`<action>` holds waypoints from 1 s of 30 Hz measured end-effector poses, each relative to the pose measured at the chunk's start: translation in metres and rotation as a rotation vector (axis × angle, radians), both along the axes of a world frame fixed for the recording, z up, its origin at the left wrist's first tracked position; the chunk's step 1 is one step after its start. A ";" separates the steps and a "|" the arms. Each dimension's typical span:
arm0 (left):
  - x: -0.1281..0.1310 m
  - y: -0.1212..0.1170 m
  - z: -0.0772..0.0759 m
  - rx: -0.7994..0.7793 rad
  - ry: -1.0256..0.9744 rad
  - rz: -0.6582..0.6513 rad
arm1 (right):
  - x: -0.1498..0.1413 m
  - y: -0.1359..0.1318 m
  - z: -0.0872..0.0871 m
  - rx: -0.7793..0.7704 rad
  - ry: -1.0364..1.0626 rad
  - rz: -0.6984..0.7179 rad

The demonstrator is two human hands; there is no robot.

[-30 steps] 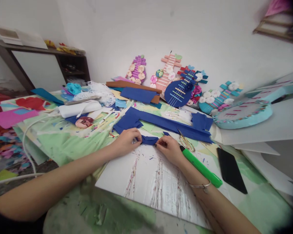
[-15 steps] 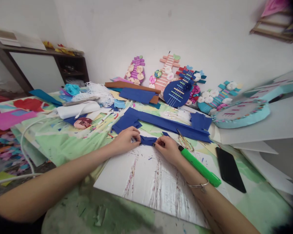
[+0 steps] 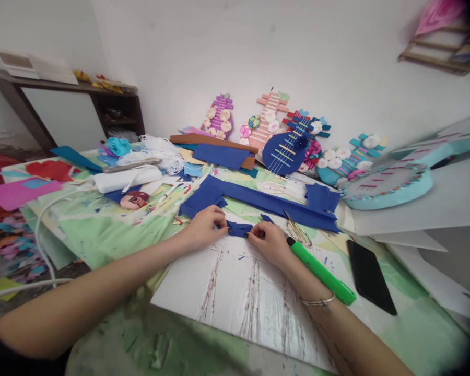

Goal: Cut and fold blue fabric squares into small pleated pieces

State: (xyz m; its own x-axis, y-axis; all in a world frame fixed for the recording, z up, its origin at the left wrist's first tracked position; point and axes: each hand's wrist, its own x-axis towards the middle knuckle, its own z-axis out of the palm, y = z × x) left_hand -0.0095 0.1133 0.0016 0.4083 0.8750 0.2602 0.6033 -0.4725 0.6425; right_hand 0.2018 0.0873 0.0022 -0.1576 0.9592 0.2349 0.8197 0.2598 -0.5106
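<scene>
A small folded strip of dark blue paper (image 3: 238, 228) stretches between my two hands, just over the far edge of a white board (image 3: 188, 284). My left hand (image 3: 206, 227) pinches its left end, and my right hand (image 3: 269, 240) pinches the right end. The board carries several scored, roughened lines. Beyond the hands lie a long blue paper strip (image 3: 266, 199) and a blue piece (image 3: 203, 198). Gold-handled scissors (image 3: 298, 232) rest beside my right hand, and a green box cutter (image 3: 323, 272) lies along the right forearm.
A black phone (image 3: 370, 277) lies at the right. Decorated paper instruments, one a round blue one (image 3: 284, 152), lean on the back wall. White cord (image 3: 160, 154), a glue gun (image 3: 127, 178) and paper scraps sit at the left. A white cable (image 3: 43, 235) hangs over the table's left edge.
Both hands stay on the small blue strip with slight finger shifts. The whole view shifts a little as the camera moves.
</scene>
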 end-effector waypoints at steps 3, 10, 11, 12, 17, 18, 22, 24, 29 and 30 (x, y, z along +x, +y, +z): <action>0.003 -0.002 0.002 -0.002 0.039 0.009 | 0.000 0.000 0.000 0.023 -0.012 0.001; 0.006 -0.007 0.006 -0.027 0.124 0.037 | -0.002 0.000 0.002 0.004 -0.028 -0.025; 0.006 -0.007 0.006 -0.027 0.121 0.036 | -0.002 0.000 0.002 0.001 -0.028 -0.027; 0.006 -0.007 0.005 -0.026 0.117 0.035 | -0.002 0.000 0.002 0.001 -0.028 -0.029; 0.006 -0.005 0.003 -0.030 0.098 0.035 | -0.002 0.000 0.002 -0.002 -0.024 -0.044; 0.006 -0.004 0.003 -0.030 0.096 0.035 | -0.003 0.000 0.002 -0.007 -0.022 -0.046; 0.007 -0.004 0.002 -0.026 0.102 0.039 | -0.003 -0.001 0.003 -0.021 -0.030 -0.047; 0.007 -0.005 0.002 -0.041 0.102 0.052 | -0.003 0.000 0.002 -0.022 -0.028 -0.051; 0.006 -0.004 0.003 -0.064 0.090 0.049 | -0.001 0.000 0.001 -0.032 -0.018 -0.024; 0.006 -0.004 0.003 -0.068 0.091 0.046 | -0.001 0.000 0.001 -0.033 -0.020 -0.018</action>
State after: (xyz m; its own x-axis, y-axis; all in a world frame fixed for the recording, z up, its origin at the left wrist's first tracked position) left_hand -0.0039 0.1097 0.0048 0.3869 0.9076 0.1632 0.6803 -0.4003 0.6140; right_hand 0.2009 0.0872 0.0031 -0.1447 0.9691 0.1996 0.8341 0.2280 -0.5023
